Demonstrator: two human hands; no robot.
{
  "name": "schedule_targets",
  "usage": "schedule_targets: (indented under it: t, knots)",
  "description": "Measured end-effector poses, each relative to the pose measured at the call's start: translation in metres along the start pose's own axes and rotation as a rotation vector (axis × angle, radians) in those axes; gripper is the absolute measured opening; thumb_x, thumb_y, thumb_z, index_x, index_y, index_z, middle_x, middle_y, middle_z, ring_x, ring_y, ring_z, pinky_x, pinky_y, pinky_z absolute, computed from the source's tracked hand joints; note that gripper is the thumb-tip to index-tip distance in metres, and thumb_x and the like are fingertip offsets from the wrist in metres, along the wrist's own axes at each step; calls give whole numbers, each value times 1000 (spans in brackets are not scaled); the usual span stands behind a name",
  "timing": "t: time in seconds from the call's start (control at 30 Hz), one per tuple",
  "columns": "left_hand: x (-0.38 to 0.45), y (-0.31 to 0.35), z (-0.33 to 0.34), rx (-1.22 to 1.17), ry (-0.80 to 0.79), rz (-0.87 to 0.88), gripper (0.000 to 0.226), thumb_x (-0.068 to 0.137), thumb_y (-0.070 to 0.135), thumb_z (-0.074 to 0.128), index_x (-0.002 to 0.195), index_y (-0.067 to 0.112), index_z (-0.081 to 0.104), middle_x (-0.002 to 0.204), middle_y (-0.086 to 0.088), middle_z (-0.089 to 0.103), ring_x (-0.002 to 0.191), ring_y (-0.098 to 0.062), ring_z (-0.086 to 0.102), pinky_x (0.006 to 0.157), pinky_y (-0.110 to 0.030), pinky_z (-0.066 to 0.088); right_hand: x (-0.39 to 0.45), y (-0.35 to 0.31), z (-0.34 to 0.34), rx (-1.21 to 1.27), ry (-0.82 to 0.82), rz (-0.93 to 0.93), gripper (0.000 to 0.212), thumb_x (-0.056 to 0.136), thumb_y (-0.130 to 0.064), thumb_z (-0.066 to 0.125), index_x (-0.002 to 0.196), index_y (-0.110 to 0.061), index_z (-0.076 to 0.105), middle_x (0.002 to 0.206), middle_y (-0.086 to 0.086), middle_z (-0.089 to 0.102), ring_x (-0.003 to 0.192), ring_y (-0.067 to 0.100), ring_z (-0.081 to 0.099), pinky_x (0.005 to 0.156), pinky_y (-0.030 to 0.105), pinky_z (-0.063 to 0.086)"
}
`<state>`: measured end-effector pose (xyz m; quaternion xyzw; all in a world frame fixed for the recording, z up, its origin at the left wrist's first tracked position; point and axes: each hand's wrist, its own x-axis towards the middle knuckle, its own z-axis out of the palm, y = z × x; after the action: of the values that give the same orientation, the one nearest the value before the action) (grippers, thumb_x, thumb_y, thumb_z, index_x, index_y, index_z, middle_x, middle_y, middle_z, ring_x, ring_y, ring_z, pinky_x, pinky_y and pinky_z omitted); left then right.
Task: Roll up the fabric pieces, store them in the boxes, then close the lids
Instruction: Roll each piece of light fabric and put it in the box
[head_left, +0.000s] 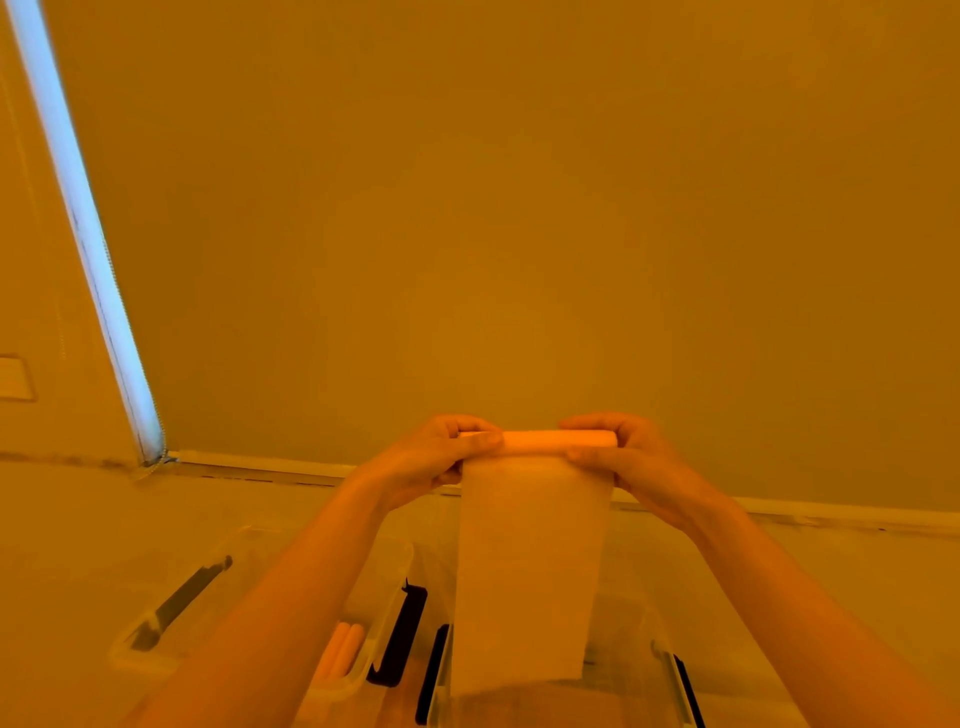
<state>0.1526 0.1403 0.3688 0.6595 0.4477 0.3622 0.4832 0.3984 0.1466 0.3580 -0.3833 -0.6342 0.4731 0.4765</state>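
I hold a pale fabric piece (530, 571) up in the air in front of me. Its top is wound into a tight roll (550, 440), and the rest hangs straight down as a flat strip. My left hand (441, 457) grips the roll's left end and my right hand (628, 457) grips its right end, fingers curled over it. Below stand two clear plastic boxes with black latches: the left box (171, 613) holds two rolled fabric pieces (343, 649), and the right box (649, 670) sits under the hanging strip.
The boxes rest on a pale surface (78, 519) that runs to a wall (519, 234). A bright vertical strip (88, 234) slants down the wall at the left. A light-coloured ledge (831, 512) runs along the wall's base.
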Motion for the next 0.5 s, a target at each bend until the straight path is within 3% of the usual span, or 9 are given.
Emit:
schedule_targets:
  t: [0.1, 0.23, 0.4, 0.5]
  knots:
    - [0, 2, 0, 26, 51, 56, 10, 88, 30, 63, 90, 31, 73, 89, -5, 63, 83, -23, 51, 72, -30, 37, 0, 0, 3, 59, -38, 21, 44, 67, -10, 75, 106, -28, 67, 93, 5, 67, 77, 17, 62, 62, 24, 52]
    - [-2, 5, 0, 52, 70, 102, 18, 78, 38, 68, 95, 41, 73, 105, -6, 68, 96, -24, 57, 82, -36, 41, -5, -7, 7, 65, -98, 123, 26, 72, -33, 66, 93, -18, 69, 84, 2, 70, 68, 10, 65, 53, 24, 52]
    - [-3, 7, 1, 103, 66, 76, 15, 86, 26, 65, 101, 29, 68, 102, 6, 66, 98, -10, 59, 85, -28, 41, -4, -7, 6, -20, -31, 39, 5, 85, -18, 67, 83, -16, 71, 70, 1, 68, 56, 9, 59, 50, 21, 43]
    - [-3, 7, 2, 59, 76, 80, 11, 86, 21, 65, 96, 25, 67, 103, 4, 65, 98, -13, 59, 85, -28, 43, -3, -7, 7, -30, 20, -21, 14, 82, -9, 71, 92, -19, 72, 74, -3, 70, 60, 4, 61, 52, 16, 46]
